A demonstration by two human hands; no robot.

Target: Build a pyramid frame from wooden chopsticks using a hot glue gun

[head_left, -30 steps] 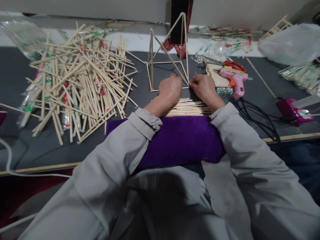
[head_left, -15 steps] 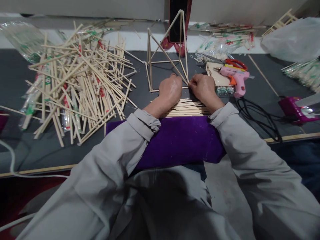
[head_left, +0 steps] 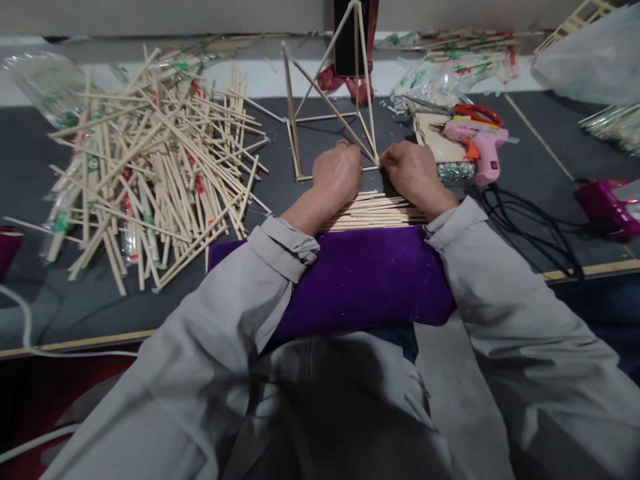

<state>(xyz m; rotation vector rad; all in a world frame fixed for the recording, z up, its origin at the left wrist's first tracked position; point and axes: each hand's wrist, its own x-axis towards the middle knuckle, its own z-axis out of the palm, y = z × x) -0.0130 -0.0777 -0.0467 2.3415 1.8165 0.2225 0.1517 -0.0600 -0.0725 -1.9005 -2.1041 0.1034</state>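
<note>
A frame of pale wooden sticks [head_left: 326,119] stands on the dark table, with two peaks and a slanting stick between them. My left hand [head_left: 338,175] is closed around part of the frame's near side; its fingertips are mostly hidden. At the frame's near right corner, my right hand [head_left: 411,172] pinches the joint where several sticks meet. Just below both hands lies a row of loose sticks [head_left: 376,212], beside a purple cloth [head_left: 365,280] along the table's front edge.
A big heap of sticks [head_left: 165,167] covers the left. On the right are a pink glue gun [head_left: 480,148], red-handled pliers [head_left: 477,113], a black cable [head_left: 530,233] and a magenta object [head_left: 605,208]. A phone [head_left: 349,40] stands behind the frame.
The whole view has shifted slightly. The frame's left peak leans a little more to the left. Both hands stay at the near side of the frame with the same closed grip.
</note>
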